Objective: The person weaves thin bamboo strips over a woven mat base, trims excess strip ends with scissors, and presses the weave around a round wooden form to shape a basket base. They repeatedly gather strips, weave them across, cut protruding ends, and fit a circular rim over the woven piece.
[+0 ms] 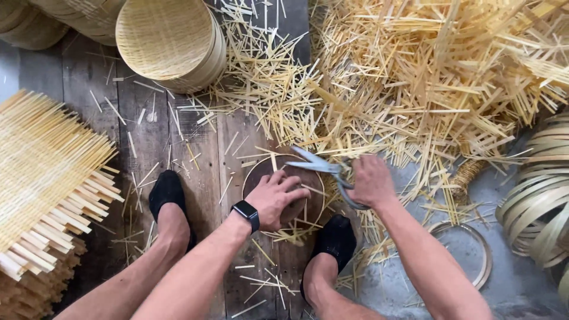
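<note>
1. At the bottom of the frame two bare forearms reach up from the lower edge, with two feet in black shoes (168, 192) planted on the plank floor (89, 83), one at lower left of centre, the other at lower centre.
2. The left hand (276, 198), with a black watch (246, 213) on its wrist, lies flat on a round woven mat inside a bamboo hoop (252, 172) at the centre of the frame; its fingers (294, 194) are spread and pressing down, not closed around anything.
3. The right hand (370, 181), just right of the hoop, has its fingers clenched through the handles of a pair of scissors (323, 166); the blades point left over the hoop's upper rim.
4. Cut slivers lie loose under and around the hoop, so its edge is partly covered at the bottom.
5. An empty ring (487, 255) lies on the grey floor at lower right, well apart from the hands.
6. A square woven panel (41, 160) with fringed edges fills the left side; bare planks between it and the hoop leave open room.
7. Coiled bamboo strips (536, 201) crowd the right edge.
8. A heap of offcuts (427, 77) fills the upper right, spilling down to the scissors.
9. Finished round baskets (169, 41) stand stacked at upper left.
</note>
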